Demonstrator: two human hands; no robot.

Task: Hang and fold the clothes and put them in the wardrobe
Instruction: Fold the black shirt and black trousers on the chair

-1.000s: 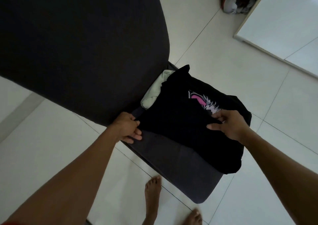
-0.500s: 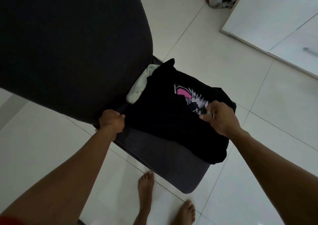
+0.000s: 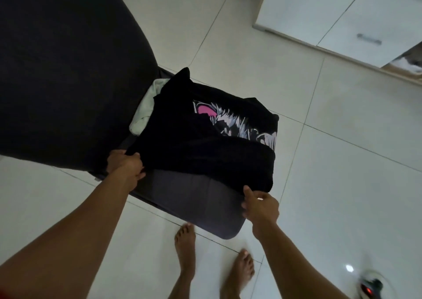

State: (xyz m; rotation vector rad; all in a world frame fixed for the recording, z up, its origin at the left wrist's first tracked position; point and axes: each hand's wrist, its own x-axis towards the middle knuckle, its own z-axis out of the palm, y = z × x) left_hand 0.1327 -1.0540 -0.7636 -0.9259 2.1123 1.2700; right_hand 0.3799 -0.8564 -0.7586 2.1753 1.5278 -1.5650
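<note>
A black shirt (image 3: pixel 205 152) with a pink picture lies on the dark chair seat (image 3: pixel 194 198). The left hand (image 3: pixel 125 165) grips its near left corner. The right hand (image 3: pixel 260 205) pinches its near right edge, fingers curled under the cloth

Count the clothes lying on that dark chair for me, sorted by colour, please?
Black: 1, the printed T-shirt, gripped by the left hand and right hand.
Pale green: 1, a garment tucked partly under it on the chair.
Total: 2.
</note>
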